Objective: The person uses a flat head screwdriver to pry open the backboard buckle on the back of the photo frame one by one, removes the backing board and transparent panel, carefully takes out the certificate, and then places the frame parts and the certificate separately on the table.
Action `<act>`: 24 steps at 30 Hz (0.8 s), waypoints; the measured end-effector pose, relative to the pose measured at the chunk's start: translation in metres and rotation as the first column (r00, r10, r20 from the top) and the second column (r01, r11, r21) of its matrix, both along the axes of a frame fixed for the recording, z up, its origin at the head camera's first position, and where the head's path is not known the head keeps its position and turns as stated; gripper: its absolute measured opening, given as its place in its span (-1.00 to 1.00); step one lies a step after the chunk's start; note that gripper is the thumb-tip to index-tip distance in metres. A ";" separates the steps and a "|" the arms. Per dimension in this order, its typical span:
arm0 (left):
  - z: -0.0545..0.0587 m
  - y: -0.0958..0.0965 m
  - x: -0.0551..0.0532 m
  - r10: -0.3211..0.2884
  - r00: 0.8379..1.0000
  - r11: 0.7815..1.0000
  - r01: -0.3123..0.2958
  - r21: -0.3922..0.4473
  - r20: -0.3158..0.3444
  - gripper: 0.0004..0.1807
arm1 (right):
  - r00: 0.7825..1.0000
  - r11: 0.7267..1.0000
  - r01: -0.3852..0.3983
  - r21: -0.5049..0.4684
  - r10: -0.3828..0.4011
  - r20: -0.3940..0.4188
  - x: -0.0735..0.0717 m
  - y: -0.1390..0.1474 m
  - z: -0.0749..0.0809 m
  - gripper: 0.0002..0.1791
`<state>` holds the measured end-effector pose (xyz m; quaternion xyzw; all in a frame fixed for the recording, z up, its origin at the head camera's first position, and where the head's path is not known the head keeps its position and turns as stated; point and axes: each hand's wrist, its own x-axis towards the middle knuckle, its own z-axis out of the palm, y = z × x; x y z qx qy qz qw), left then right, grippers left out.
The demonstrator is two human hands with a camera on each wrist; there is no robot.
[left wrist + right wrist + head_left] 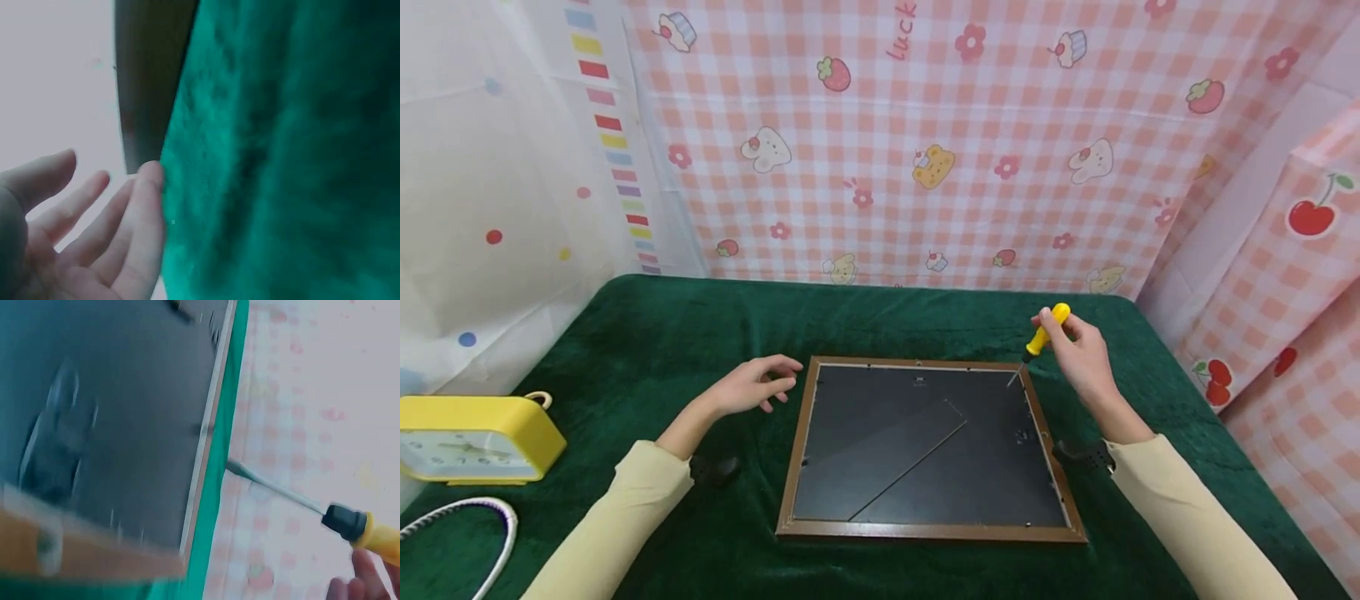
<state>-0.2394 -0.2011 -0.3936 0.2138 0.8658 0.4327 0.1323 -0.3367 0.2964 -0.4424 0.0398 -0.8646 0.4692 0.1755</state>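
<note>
Sleeves (pixel 606 517), nearest; frame (pixel 925 531), back up on table (pixel 730 325); left hand (pixel 748 387) beside it, fingers apart, empty. Right hand (pixel 1084 358): fingers clamped on screwdriver (pixel 1038 340), near frame's far right corner. Likely step: freeing edge tabs (pixel 968 369); next, seat screwdriver at one.

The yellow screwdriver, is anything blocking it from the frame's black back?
Nothing visible stands between the screwdriver, held in the right hand, and the black back near the far right corner of the frame.
</note>
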 end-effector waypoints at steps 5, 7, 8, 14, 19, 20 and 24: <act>-0.005 0.009 -0.030 0.055 0.998 0.998 -0.057 0.037 0.041 -0.59 | 0.973 0.946 -0.209 -0.249 0.227 0.047 0.047 -0.049 0.038 -0.52; -0.006 0.013 -0.038 0.056 0.997 0.998 -0.058 0.040 0.058 -0.59 | 0.949 0.905 -0.258 -0.338 0.303 0.087 0.068 -0.071 0.055 -0.50; -0.007 0.015 -0.041 0.055 0.996 0.998 -0.058 0.038 0.064 -0.59 | 0.947 0.907 -0.248 -0.340 0.301 0.115 0.071 -0.078 0.055 -0.46; -0.007 0.023 -0.052 0.058 0.994 0.998 -0.060 0.023 0.093 -0.69 | 0.859 0.811 -0.266 -0.522 0.445 0.254 0.096 -0.118 0.069 -0.39; -0.008 0.023 -0.055 0.059 0.987 0.997 -0.065 0.035 0.147 -0.72 | 0.790 0.728 -0.248 -0.639 0.534 0.301 0.097 -0.138 0.061 -0.44; -0.008 0.023 -0.056 0.062 0.985 0.997 -0.068 0.035 0.158 -0.71 | 0.780 0.715 -0.248 -0.654 0.548 0.303 0.097 -0.142 0.060 -0.46; -0.008 0.022 -0.055 0.062 0.980 0.996 -0.072 0.045 0.191 -0.69 | 0.747 0.688 -0.256 -0.679 0.587 0.313 0.097 -0.155 0.052 -0.47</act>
